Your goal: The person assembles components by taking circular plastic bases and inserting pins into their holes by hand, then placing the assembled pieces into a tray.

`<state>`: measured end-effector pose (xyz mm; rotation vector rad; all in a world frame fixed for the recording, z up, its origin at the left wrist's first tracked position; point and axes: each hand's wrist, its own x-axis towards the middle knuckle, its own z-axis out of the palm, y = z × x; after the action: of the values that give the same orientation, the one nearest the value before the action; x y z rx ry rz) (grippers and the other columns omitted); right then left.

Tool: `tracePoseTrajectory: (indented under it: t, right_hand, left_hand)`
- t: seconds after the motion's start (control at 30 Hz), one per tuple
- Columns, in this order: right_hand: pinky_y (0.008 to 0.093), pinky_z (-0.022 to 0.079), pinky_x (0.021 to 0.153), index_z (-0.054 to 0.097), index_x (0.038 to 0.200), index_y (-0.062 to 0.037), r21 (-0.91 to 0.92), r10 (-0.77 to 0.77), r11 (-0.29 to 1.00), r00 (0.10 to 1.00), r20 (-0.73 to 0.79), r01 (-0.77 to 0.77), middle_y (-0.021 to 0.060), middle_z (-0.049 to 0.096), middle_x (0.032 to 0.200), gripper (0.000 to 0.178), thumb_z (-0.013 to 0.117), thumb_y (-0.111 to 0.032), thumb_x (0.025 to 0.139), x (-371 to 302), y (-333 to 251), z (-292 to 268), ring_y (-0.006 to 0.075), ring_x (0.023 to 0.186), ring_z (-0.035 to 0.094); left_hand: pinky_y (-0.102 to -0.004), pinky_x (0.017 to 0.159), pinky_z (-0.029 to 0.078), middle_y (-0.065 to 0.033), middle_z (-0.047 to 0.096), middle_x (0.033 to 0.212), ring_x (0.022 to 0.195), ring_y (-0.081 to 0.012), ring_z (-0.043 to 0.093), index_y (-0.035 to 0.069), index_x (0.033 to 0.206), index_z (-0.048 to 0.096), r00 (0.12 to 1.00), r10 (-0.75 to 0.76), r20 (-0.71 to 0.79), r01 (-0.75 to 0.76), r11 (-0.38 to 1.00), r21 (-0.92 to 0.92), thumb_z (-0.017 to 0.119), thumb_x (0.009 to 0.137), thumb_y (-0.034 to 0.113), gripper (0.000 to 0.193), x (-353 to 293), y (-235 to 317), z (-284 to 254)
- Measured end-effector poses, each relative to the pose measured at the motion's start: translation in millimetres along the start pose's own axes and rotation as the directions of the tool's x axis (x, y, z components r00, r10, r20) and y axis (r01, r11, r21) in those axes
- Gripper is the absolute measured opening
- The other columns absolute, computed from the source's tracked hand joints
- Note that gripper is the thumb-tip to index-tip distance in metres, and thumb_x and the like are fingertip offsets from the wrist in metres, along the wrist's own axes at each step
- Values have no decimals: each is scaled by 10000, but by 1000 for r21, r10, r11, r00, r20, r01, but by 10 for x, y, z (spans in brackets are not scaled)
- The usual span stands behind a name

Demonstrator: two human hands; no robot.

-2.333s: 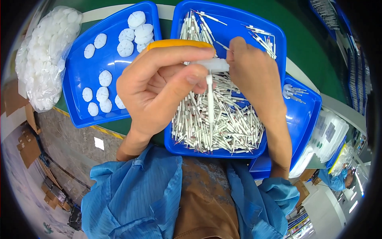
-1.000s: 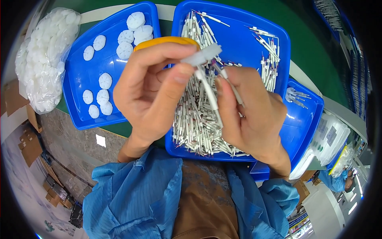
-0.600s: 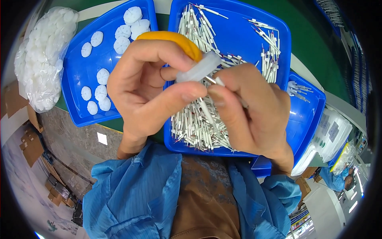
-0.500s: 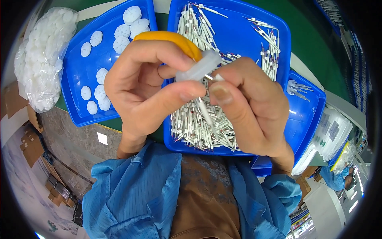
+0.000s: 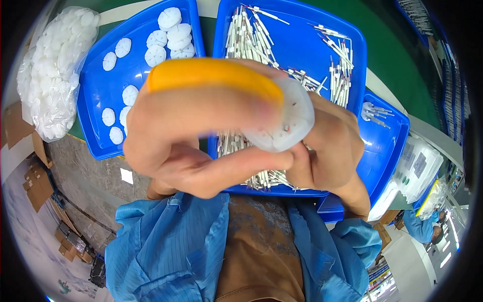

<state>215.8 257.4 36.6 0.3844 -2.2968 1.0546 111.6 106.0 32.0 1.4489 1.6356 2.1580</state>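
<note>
A translucent white plastic disc [image 5: 297, 113] with small holes is tilted so that its flat face shows above the middle tray. My left hand [image 5: 181, 131], blurred by motion, grips the disc between thumb and forefinger; a yellow cover [image 5: 211, 75] wraps the forefinger. Against the disc's right side is my right hand [image 5: 334, 146], its fingers closed and partly behind the disc. What those fingers pinch is hidden. Under both hands, the large blue tray [image 5: 297, 25] carries many thin white sticks [image 5: 241, 38] with dark reddish ends.
At left, a blue tray [image 5: 95, 93] bears several white round pieces [image 5: 170, 19], beside a clear bag [image 5: 55, 70] full of similar ones. A smaller blue tray [image 5: 375, 143] at right contains a piece with sticks inserted [image 5: 375, 111]. Beyond it lie clear plastic packages [image 5: 415, 161].
The disc has turned from edge-on to showing its flat face and shifted right and down. My left hand has rotated over it. The small stick seen at my right fingertips is now hidden.
</note>
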Motion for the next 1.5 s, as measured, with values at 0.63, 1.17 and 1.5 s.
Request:
tracePoseTrajectory:
  t: [0.63, 1.17, 1.5]
  right_hand:
    - [388, 424, 496, 612, 717, 50, -402, 620, 738, 779, 88, -542, 170, 549, 605, 185, 624, -56, 869, -9, -41, -533, 320, 511, 547]
    - [353, 508, 662, 567, 836, 11, -686, 420, 646, 906, -49, -336, 126, 574, 799, 110, 649, -2, 763, -237, 686, -304, 293, 768, 590]
    - [241, 413, 597, 457, 1136, -24, 196, 805, 510, 545, 234, -838, 59, 565, 830, 213, 483, 15, 929, 58, -151, -274, 103, 599, 499]
  left_hand:
    - [-391, 802, 562, -172, 612, 955, 883, -282, 668, 33, 803, 657, 988, -153, 28, 142, 960, 241, 895, 596, 109, 325, -101, 31, 24]
    - [-281, 893, 496, -159, 602, 1094, 1036, -217, 635, -53, 1142, 517, 850, -525, -38, 491, 817, -300, 601, 901, -15, 258, -114, -104, 108]
    - [-324, 867, 525, -168, 579, 1094, 1026, -263, 640, -25, 1144, 471, 763, -629, -149, 532, 742, -409, 565, 958, 138, 264, -103, -74, 154]
